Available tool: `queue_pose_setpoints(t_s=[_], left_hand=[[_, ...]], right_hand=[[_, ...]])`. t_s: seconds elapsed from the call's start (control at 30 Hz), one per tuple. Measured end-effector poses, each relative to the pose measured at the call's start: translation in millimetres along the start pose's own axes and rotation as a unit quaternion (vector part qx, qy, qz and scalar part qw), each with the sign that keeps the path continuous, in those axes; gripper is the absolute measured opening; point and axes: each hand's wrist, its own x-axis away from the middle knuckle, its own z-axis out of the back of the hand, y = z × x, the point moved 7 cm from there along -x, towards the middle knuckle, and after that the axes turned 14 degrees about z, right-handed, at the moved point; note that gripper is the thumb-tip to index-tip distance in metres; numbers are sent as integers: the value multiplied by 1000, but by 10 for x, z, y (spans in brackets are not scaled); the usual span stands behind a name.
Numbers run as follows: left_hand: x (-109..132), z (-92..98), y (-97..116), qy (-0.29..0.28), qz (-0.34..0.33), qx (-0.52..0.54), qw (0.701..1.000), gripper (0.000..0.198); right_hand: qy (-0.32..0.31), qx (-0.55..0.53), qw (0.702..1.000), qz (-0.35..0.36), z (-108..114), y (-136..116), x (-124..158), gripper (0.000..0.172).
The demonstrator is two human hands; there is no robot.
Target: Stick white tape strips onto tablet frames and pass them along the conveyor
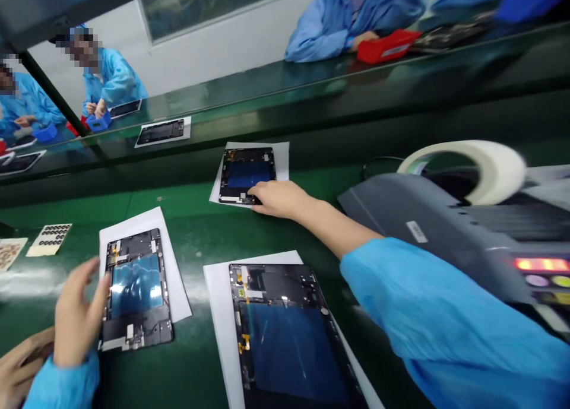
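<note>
Three opened tablets with bare insides lie on white sheets on the green belt. My right hand reaches far forward, its fingers closed on the near right corner of the far tablet. My left hand is open with fingers spread, touching the left edge of the left tablet. The large near tablet lies untouched between my arms. Another bare hand shows at the bottom left corner, and I cannot tell whose it is.
A grey machine with a white tape roll and lit buttons stands at the right. Sticker sheets lie at the left. Across a raised shelf, people in blue coats work with a red tray and another tablet.
</note>
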Motion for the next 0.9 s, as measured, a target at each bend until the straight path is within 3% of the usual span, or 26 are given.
queue_pose_setpoints(t_s=[0.07,0.1,0.17,0.23,0.37,0.5,0.6,0.67,0.73,0.8,0.87,0.9], left_hand=[[401,24,-4,-41,-101,-34,993,31],[540,41,-60,-75,-118,-35,990,25],[676,132,-188,-94,-112,-34,989,20],[737,94,-230,-134,-101,-28,985,23],[1067,-458,123,-211,-184,8,960,29],[1529,-1058,495,-266,-253,28,930,28],[1668,-1125,617,-273,-298,58,913,29],[1650,-1073,612,-270,-292,79,914,32],[1589,-1043,548,-277,-238,98,926,36],[1532,-1057,457,-299,-153,135,932,40],[1512,-1118,376,-345,-57,197,916,47],[1521,-1162,351,-378,-12,231,897,53]], right_hand=[[-29,8,1000,4,-9,-5,-126,36],[-43,12,999,4,-14,-14,-185,36],[-65,22,998,7,-22,-53,-287,36],[-75,30,997,13,-20,-115,-351,36],[-63,45,997,12,59,-215,-344,37],[-19,65,998,-1,316,-271,-150,37],[29,82,996,-10,595,-391,192,24],[59,91,994,-17,750,-524,564,29],[85,100,991,-16,846,-708,1045,34],[219,153,963,45,1027,-1043,1617,28],[314,177,925,121,1079,-1423,2172,23],[320,171,920,146,1036,-1587,2377,24]])
